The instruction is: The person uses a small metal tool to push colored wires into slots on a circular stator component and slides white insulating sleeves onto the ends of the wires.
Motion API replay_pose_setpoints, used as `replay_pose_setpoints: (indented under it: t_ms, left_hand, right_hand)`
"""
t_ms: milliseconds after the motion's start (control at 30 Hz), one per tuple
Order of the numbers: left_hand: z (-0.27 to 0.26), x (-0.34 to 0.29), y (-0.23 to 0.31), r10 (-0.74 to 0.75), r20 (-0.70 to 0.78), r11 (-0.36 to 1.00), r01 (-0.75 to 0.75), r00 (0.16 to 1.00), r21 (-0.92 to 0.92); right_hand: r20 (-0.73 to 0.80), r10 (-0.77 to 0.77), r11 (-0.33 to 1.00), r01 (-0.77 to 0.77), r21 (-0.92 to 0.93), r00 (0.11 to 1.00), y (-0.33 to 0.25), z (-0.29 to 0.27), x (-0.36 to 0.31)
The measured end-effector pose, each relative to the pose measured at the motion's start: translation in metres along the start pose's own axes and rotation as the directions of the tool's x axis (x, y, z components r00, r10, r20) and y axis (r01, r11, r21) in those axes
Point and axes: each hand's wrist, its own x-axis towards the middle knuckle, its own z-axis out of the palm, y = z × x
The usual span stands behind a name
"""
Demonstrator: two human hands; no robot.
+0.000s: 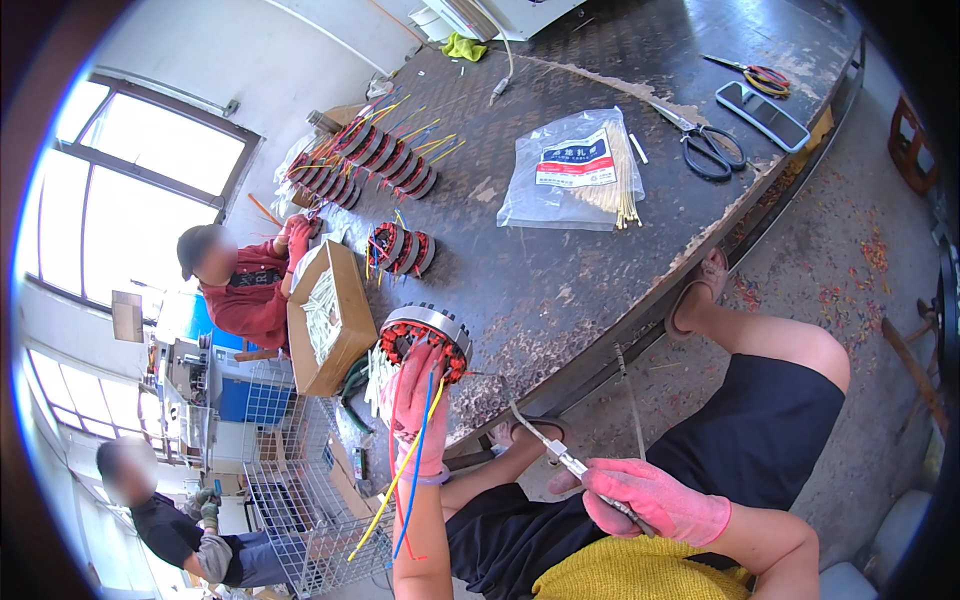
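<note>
My left hand [420,395], in a pink glove, grips a motor stator [432,328] with a grey ring and red windings near the table's front edge. Red, blue and yellow lead wires [412,490] hang from it over my wrist. My right hand [660,498], also gloved in pink, is closed round a slim metal hand tool [562,452]. The tool's thin bent end points to the stator's right side; I cannot tell whether it touches. Just left of the stator, a cardboard box [345,345] holds white strips.
Several more stators [395,165] stand in rows on the dark table [480,270]. A plastic bag of cable ties [570,165], black-handled scissors [712,150], a phone [763,116] and smaller scissors [765,80] lie farther right. Two people work at left, by a wire cart [290,500].
</note>
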Motion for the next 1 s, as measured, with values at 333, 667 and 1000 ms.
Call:
replay_pose_setpoints:
  t_ms: [333, 667, 1000]
  left_hand:
    - [0.003, -0.008, -0.011, -0.003, -0.001, 1.0, 0.003, 1.0, -0.016]
    - [-0.003, -0.003, -0.006, 0.0, 0.021, 1.0, 0.0, 1.0, -0.001]
    - [-0.003, 0.0, -0.007, -0.006, 0.028, 1.0, 0.006, 1.0, 0.015]
  right_hand:
    - [-0.008, 0.0, 1.0, 0.0, -0.018, 1.0, 0.001, 0.0, 0.001]
    - [0.01, 0.003, 1.0, -0.003, 0.001, 1.0, -0.002, 0.002, 0.0]
    - [0.022, -0.001, 1.0, 0.001, 0.002, 1.0, -0.001, 0.001, 0.002]
